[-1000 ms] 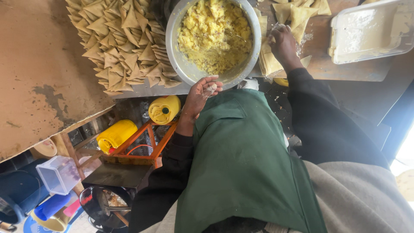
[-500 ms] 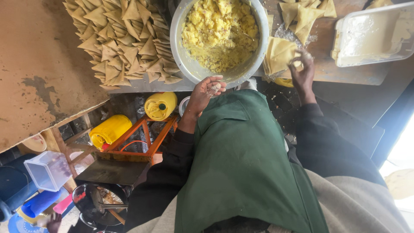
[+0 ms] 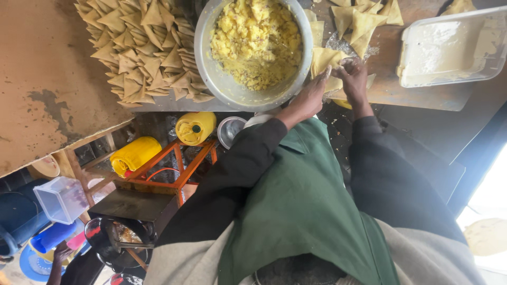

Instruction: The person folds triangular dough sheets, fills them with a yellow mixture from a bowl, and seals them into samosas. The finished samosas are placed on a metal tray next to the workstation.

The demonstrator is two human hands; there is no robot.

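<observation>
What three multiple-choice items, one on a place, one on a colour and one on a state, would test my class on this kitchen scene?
1. Where does the heap of folded triangles lie, as the picture shows it?
A. left of the metal bowl
B. inside the white tray
C. on the orange stand

2. What colour are the two jugs under the table edge?
A. blue
B. yellow
C. green

3. What are the left hand and right hand doing?
A. resting on the apron
B. both on a pastry sheet beside the bowl
C. lifting the bowl

Answers:
1 A, the heap sits against the bowl's left side.
2 B, both jugs are plainly yellow.
3 B, the fingers of both hands meet on the pale sheet.
</observation>
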